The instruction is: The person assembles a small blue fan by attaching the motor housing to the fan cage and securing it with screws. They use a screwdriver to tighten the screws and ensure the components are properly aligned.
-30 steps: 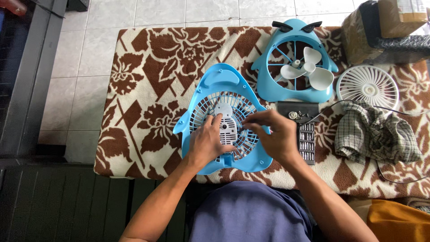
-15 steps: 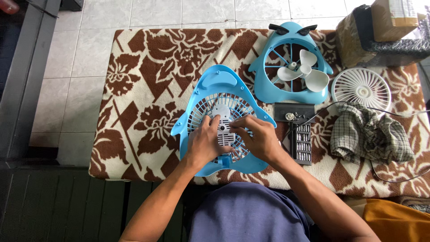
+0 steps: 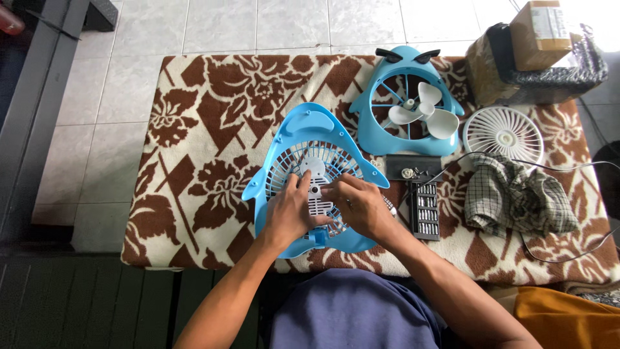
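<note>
Two hands press on a blue fan housing [image 3: 310, 174] lying on the patterned bench [image 3: 194, 129]. The left hand [image 3: 289, 213] rests flat, grip released. The right hand [image 3: 361, 205] pinches its white grille [image 3: 316, 178].

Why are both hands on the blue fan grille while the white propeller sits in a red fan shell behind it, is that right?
Not quite. Both hands, left hand and right hand, are on the blue fan grille, but the head view shows the white propeller in a blue fan shell, not red.
</note>
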